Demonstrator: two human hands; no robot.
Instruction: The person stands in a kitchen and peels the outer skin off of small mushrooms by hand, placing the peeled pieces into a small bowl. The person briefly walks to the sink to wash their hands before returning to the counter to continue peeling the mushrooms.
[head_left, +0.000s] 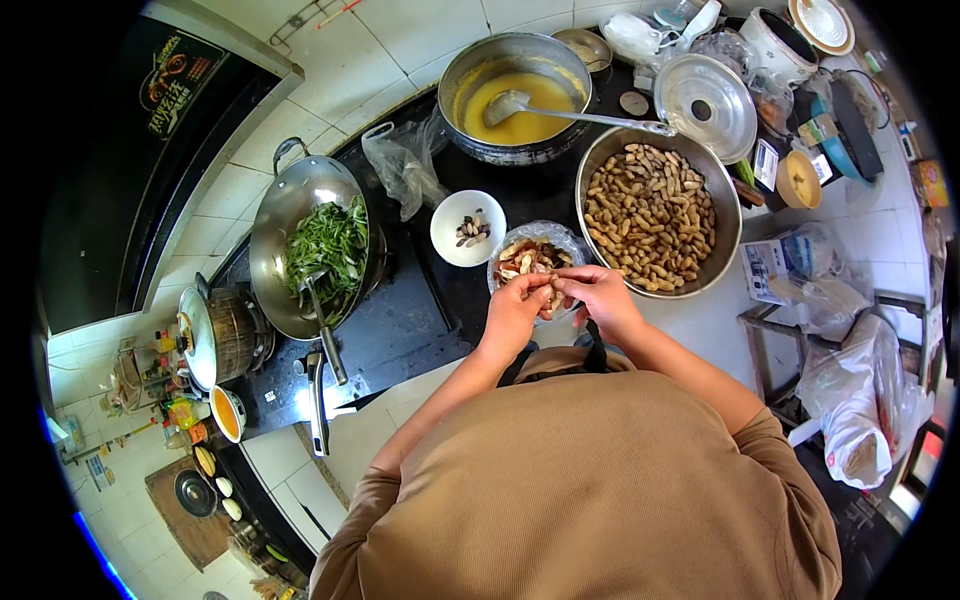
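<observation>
My left hand (516, 301) and my right hand (604, 296) meet at the fingertips, pinching a small peanut (555, 283) between them. Just beneath lies a bowl lined with clear plastic (496, 264), full of empty peanut shells (531, 256). To its upper left, a white bowl (444, 241) holds several shelled kernels (472, 228), some dark and some pale. A large steel basin (733, 225) heaped with unshelled peanuts (651, 206) stands to the right, close to my right hand. My fingers partly hide the peanut and the shells.
A pot (454, 124) of yellow porridge has a ladle (510, 107) in it. At left are a wok (274, 225) of greens (322, 247) with a spatula (330, 349), and a lidded pot (232, 337). A metal lid (724, 90) leans by the basin; a plastic bag (405, 169) lies behind.
</observation>
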